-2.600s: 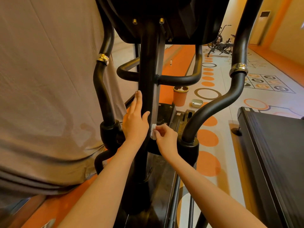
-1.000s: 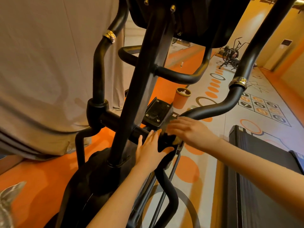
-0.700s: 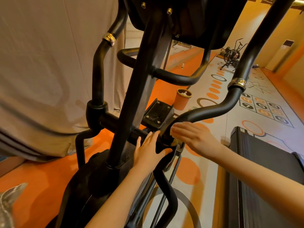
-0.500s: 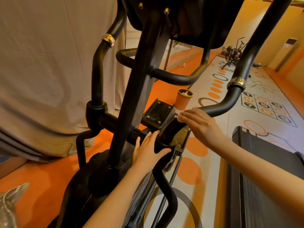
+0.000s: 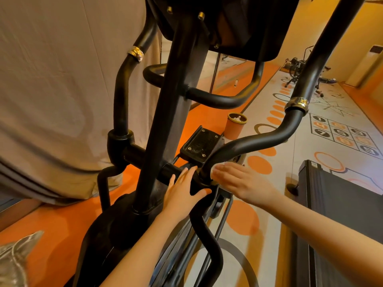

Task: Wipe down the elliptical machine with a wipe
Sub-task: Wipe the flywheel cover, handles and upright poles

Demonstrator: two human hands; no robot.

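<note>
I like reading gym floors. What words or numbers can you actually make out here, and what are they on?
"7": bottom-left square of the number grid painted on the floor.
"1": probably the top-left square, blurred.
Other squares: digits too blurred to read.
Small label on the corner of the treadmill: too small to read.
Elliptical: no readable lettering.

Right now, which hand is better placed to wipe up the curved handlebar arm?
Right. The right hand lies flat against the base of the curved handlebar arm at the pivot collar, probably with the wipe under its fingers. The left hand only steadies the collar.
</note>
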